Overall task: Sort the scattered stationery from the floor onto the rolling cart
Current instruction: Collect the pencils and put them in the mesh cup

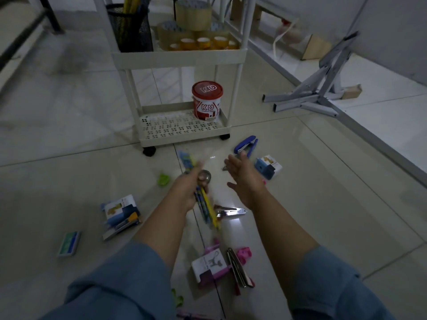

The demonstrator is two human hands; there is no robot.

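Tiled floor [69,181]; cart's [178,58] mesh cup [131,28] with yellow sticks [129,3]

Office storeroom: tiled floor [69,181], stocked cart [178,58].

Three staplers [246,145] [231,212] [239,267], three small boxes [268,168] [120,210] [208,265], one red-lidded tub [207,100], one black mesh holder [131,28].

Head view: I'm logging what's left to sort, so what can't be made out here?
All in the head view:
- Bundle in the left hand: motion blur; pens or pencils, cannot tell.
- Pink item: mostly hidden behind the right hand.
- Mesh cup on the cart: top cut by the upper edge.
- Purple thing: cut by the bottom edge.
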